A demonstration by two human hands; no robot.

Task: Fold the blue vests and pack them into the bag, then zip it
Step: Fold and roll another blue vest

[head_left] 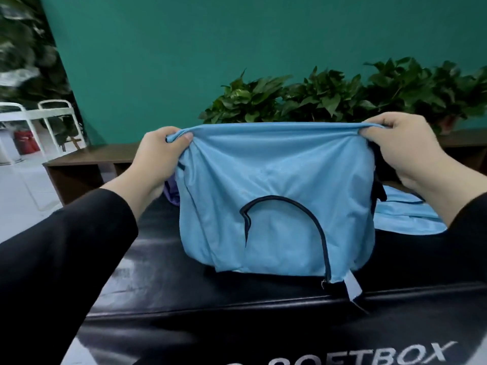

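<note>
Holding blue vest (276, 201) stretched at 12 o'clock, left hand (158, 156) and right hand (403, 148) fingers clamped on corners; could slip, sagging unevenly.

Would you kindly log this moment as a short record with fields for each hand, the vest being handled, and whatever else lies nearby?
left hand: pinches the top left corner of the vest
right hand: pinches the top right corner
vest: light blue with dark trim, held up and stretched between both hands, lower edge resting on the black surface
second vest: lies flat on the right, partly hidden
purple item: only partly seen behind the vest
background: plants, teal wall
</note>
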